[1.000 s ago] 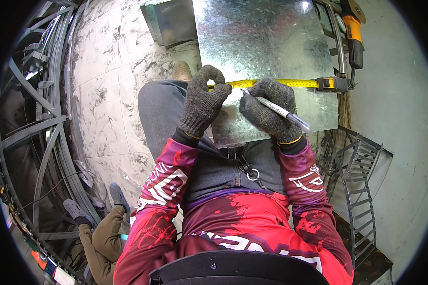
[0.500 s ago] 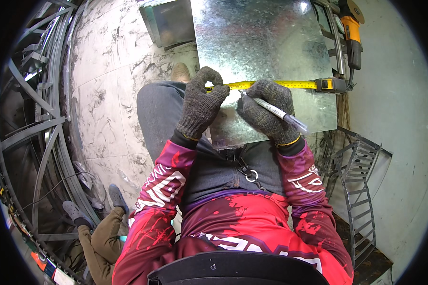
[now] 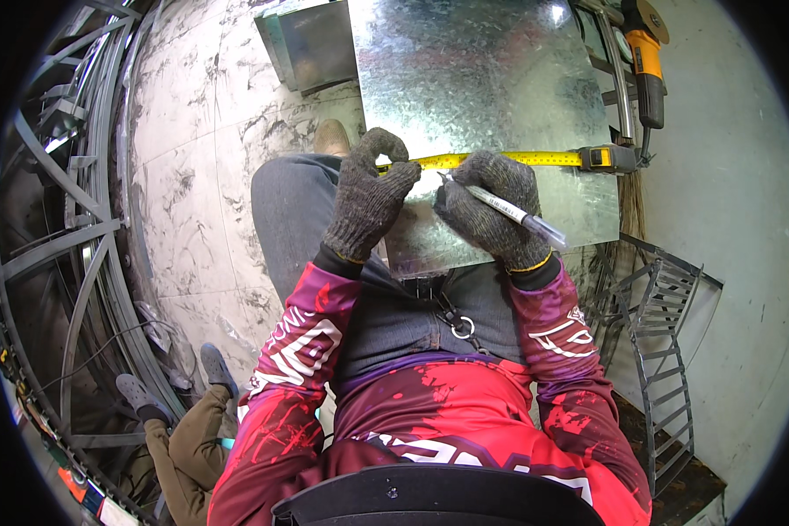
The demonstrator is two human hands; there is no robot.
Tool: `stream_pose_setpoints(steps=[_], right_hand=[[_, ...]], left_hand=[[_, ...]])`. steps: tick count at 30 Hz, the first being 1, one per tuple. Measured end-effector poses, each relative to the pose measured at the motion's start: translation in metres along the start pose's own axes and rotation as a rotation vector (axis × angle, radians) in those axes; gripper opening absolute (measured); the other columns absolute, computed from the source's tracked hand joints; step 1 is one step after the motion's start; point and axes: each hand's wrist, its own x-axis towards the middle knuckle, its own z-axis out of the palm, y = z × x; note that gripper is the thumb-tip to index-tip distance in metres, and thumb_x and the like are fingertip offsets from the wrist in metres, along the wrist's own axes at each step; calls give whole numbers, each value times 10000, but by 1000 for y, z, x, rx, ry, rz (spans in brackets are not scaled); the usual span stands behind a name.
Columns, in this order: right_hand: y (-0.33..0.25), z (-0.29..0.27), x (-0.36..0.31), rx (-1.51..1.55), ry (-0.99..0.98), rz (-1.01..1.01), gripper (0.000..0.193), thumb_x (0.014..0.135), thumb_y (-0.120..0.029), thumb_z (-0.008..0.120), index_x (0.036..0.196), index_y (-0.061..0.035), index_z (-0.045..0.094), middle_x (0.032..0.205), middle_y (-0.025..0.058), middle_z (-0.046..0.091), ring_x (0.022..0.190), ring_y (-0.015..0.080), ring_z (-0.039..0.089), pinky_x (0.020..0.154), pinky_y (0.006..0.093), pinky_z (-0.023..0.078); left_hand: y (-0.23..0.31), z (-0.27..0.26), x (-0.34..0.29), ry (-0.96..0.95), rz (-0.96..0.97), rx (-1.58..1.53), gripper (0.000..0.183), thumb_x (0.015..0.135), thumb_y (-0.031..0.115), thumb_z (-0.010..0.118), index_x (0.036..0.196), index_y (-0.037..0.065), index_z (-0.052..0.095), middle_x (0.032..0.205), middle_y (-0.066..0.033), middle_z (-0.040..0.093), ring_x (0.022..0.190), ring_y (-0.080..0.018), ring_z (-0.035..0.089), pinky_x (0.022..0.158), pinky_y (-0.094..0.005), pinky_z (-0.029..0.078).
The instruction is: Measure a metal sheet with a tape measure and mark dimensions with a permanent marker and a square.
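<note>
A shiny galvanized metal sheet lies before me, its near edge over my lap. Across it stretches the yellow blade of a tape measure, whose case sits at the sheet's right edge. In a dark knitted glove, my left hand pinches the blade's end at the left edge. My right hand, gloved alike, grips a white marker pen. The pen's tip points up and left, close to the sheet just below the blade; whether it touches I cannot tell. My right fingers rest by the blade and cover part of it.
An orange angle grinder is at the upper right. Metal frames and bars crowd the left side. A boxy metal piece stands beyond my knee. Another person's legs show at lower left. A slatted metal frame leans at right.
Very little differs. The sheet, tape measure and both hands appear shifted slightly left; my left hand still pinches the blade and my right still holds the pen.
</note>
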Motion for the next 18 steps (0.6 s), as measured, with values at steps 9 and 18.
stream_pose_setpoints(steps=[9, 18], right_hand=[[-4, 3, 2, 141, 33, 114, 189, 747, -79, 807, 826, -48, 637, 708, 88, 626, 608, 225, 626, 569, 356, 486], [5, -2, -21, 428, 353, 329, 156, 835, -23, 743, 963, -2, 657, 900, 121, 684, 761, 181, 678, 707, 319, 586]], left_hand=[[3, -1, 0, 12, -15, -1, 167, 831, 113, 687, 896, 22, 563, 861, -46, 579, 809, -125, 602, 741, -310, 521], [9, 4, 2, 3, -13, -9, 163, 826, 107, 687, 882, 33, 554, 854, -44, 574, 798, -127, 595, 746, -304, 516]])
